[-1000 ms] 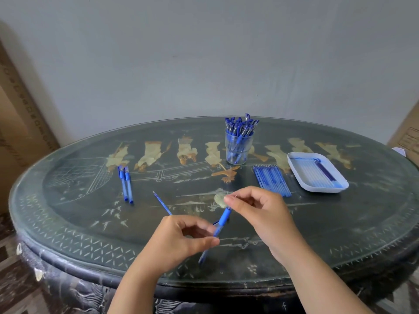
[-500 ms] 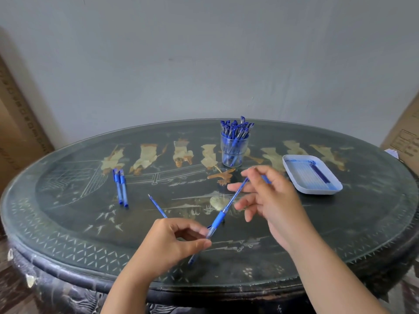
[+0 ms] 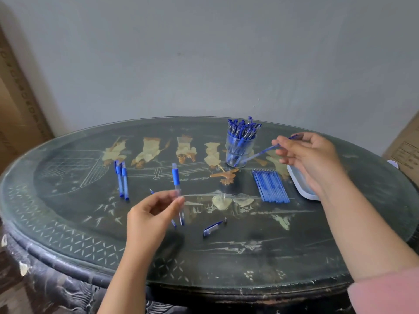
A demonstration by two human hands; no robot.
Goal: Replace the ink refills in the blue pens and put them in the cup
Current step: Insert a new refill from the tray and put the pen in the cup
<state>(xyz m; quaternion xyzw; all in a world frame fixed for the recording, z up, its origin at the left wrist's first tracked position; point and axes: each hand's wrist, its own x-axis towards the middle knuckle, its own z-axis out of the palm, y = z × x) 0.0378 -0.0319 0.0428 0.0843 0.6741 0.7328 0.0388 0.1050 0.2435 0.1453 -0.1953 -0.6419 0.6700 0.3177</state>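
Observation:
My left hand pinches an upright pen barrel with a blue grip, held above the table's near middle. My right hand pinches a thin blue ink refill in the air, between the cup and the white tray. The glass cup at the back holds several capped blue pens. A row of several fresh refills lies right of centre. A pen cap and a small metal tip lie on the table near me. Another refill lies partly behind my left hand.
Two blue pens lie side by side at the left. A white tray sits at the right, mostly hidden by my right hand. The dark oval table has a glass top. Cardboard boxes stand at both sides.
My right hand has pulled the refill out of the barrel and carried it right toward the tray. My left hand has tipped the barrel upright.

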